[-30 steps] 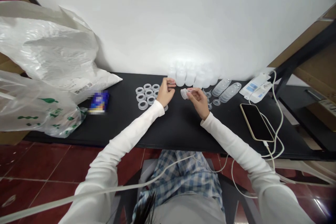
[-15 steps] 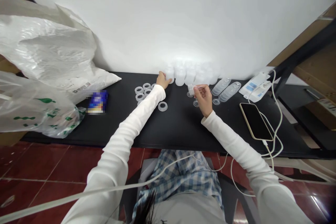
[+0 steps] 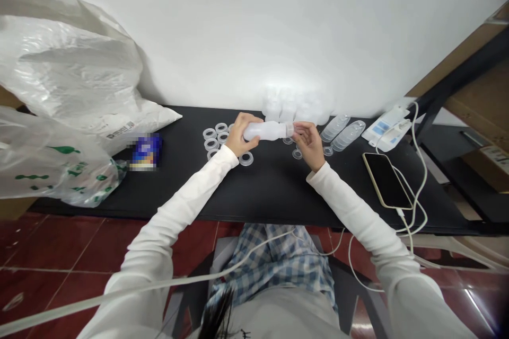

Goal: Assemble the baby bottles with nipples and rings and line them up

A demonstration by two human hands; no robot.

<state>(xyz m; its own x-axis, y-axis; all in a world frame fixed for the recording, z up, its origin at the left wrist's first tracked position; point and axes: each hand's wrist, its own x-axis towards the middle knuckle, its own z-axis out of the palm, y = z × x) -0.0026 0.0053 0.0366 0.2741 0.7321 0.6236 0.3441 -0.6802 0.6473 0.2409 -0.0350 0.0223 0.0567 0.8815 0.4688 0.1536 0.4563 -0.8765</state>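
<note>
My left hand [image 3: 242, 135] grips the body of a translucent white plastic bottle [image 3: 265, 131], which lies sideways between my hands. My right hand [image 3: 308, 144] pinches a clear ribbed cap [image 3: 290, 130] at the bottle's neck. Below my left hand lies a clear plastic ring [image 3: 246, 158], and a cluster of similar rings [image 3: 211, 143] sits to its left. More white bottles [image 3: 284, 110] stand in a row behind my hands, partly hidden by the held bottle.
The black table [image 3: 274, 190] holds stacks of clear discs [image 3: 342, 130], a smartphone [image 3: 385, 180] with a white cable, a white charger box [image 3: 386, 128], and a blurred blue packet [image 3: 145, 151]. Plastic bags [image 3: 67, 58] heap at the left, against a white wall.
My left hand has come back from the standing row with a bottle. The ribbed cap in my right hand now sits at that bottle's neck.
</note>
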